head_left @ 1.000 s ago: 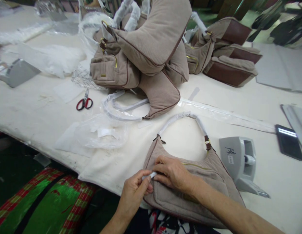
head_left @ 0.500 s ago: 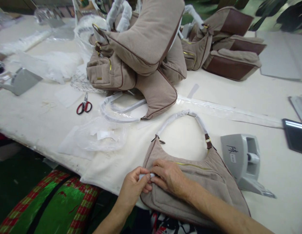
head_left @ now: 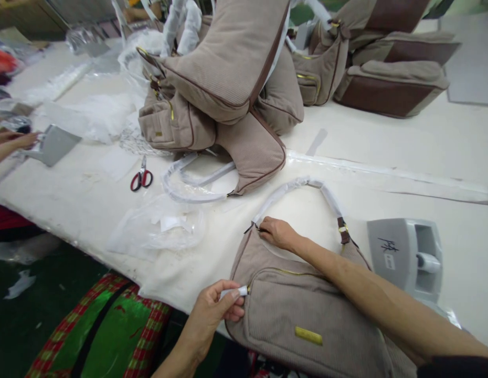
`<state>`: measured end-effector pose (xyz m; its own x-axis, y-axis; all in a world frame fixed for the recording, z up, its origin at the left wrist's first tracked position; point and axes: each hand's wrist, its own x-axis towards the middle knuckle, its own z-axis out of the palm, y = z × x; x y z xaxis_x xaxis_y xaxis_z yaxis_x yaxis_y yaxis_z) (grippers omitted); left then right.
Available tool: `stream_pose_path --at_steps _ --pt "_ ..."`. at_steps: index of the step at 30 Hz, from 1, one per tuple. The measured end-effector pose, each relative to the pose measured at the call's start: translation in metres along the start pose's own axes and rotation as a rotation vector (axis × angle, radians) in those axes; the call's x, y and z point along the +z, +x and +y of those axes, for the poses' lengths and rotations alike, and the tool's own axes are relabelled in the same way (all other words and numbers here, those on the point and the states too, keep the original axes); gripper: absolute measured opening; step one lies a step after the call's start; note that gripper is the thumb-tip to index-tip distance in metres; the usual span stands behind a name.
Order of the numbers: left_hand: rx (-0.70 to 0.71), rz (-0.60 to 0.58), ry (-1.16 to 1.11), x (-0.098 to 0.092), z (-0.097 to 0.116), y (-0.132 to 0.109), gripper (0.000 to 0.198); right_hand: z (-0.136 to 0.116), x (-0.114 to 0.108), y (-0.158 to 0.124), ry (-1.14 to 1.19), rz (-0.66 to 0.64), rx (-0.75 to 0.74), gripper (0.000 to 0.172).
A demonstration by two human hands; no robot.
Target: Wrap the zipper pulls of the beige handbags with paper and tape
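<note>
A beige corduroy handbag lies flat at the table's near edge, its handle wrapped in white. My left hand pinches the small white-wrapped zipper pull at the left end of the bag's gold front zipper. My right hand rests on the bag's upper left corner, fingertips closed at the spot where the handle joins; I cannot make out what they hold.
A pile of matching beige bags stands behind, more with brown bases at back right. Red scissors, clear plastic bags, a grey tape dispenser. Another person's hand at far left. A green-red checked bag below the table.
My right hand left the zipper pull and moved up to the bag's handle corner. My left hand kept the pull. The camera tilted down, showing the bag's front pocket and gold label.
</note>
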<state>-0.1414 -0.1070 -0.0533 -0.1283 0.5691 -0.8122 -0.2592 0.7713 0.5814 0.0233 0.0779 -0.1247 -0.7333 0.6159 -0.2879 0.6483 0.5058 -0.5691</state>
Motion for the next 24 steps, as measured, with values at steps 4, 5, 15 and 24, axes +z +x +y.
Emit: stream_pose_path --at_steps 4,5,15,24 --pt "-0.025 0.025 -0.037 -0.001 -0.005 -0.001 0.038 0.003 0.003 -0.003 0.025 0.003 0.027 0.024" --pt "-0.031 0.027 -0.041 -0.001 -0.006 -0.002 0.038 0.005 0.002 -0.005 0.038 -0.005 0.035 0.026" --pt "0.313 0.241 0.347 -0.021 0.005 0.008 0.037 0.015 -0.031 -0.095 0.255 -0.454 0.134 0.049" --pt "0.979 0.2 0.91 0.032 0.084 0.022 0.045 -0.089 -0.058 -0.136 -0.137 -0.248 0.381 0.046"
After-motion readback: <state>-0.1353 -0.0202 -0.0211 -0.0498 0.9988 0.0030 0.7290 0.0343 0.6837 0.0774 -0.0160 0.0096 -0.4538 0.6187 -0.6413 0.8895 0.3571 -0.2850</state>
